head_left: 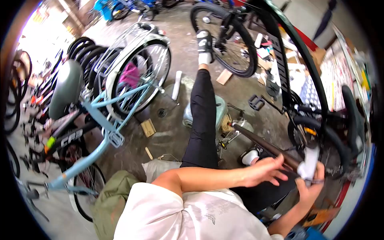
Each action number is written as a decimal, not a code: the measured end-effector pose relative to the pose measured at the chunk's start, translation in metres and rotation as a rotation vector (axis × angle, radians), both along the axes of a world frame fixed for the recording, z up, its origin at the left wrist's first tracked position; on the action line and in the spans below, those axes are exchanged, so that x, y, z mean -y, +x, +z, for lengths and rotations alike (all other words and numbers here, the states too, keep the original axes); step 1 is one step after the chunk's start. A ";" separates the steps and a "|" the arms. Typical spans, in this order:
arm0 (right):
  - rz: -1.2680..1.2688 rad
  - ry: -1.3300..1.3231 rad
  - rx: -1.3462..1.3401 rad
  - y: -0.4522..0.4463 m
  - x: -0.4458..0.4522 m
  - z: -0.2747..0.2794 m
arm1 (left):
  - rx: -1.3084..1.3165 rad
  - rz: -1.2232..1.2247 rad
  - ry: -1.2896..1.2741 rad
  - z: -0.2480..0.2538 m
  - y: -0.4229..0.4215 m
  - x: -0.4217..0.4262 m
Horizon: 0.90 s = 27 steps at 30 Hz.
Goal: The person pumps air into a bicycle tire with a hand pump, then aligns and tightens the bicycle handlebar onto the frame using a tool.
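A: Right hand (309, 192) first?
B: At the near right, fingers clamped on the lower end of a white wrap (309, 162).
A: And the wrap, relative to those fingers?
B: Pinched at the near end, with the rest standing up beyond the fingertips. Right by the near end of a brown tube (264, 144). Cannot tell whether wound round or merely held against.
A: Left hand (259, 173)?
B: Stretched across from the left, fingers apart and loosely bent, just on the near side of the tube. Cannot tell whether touching. A visible gap between these fingertips and the wrap.
A: The lie of the tube?
B: Slanting from far left to near right, above the floor (170, 124), far end near a small carton (225, 121).
A: Farther off?
B: To the left, a pale blue bicycle (99, 116), with an olive bag (114, 200) nearer. To the far right, a black bicycle (280, 64), one pedal (256, 102) beyond the tube. Between the two bicycles, an outstretched leg (203, 116) in black, foot beside the front wheel (242, 73).
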State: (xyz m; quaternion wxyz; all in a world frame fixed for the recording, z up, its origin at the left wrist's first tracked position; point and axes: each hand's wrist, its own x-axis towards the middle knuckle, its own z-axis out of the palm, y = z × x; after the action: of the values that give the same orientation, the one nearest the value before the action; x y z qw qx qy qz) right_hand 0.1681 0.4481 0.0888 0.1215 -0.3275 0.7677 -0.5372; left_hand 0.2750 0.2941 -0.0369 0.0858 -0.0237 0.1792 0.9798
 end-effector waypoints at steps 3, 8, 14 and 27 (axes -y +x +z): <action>-0.030 -0.105 -0.129 -0.021 -0.054 -0.029 | -0.146 0.171 -0.096 0.034 0.007 -0.009; -0.039 -0.383 -0.298 -0.021 -0.040 -0.080 | -0.299 0.556 -0.203 0.043 0.002 -0.018; 0.124 -0.580 0.490 0.011 0.071 -0.151 | 0.061 1.153 -0.590 0.065 -0.015 0.026; 0.478 0.229 0.500 0.068 0.061 -0.218 | 1.197 1.520 -1.544 0.121 0.223 0.367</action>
State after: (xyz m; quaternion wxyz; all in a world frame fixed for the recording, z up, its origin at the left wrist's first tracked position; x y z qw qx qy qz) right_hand 0.2363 0.3870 -0.1296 0.4634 -0.3403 0.6713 -0.4678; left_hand 0.4980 -0.0733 0.0846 -0.4725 -0.6102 0.5832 0.2535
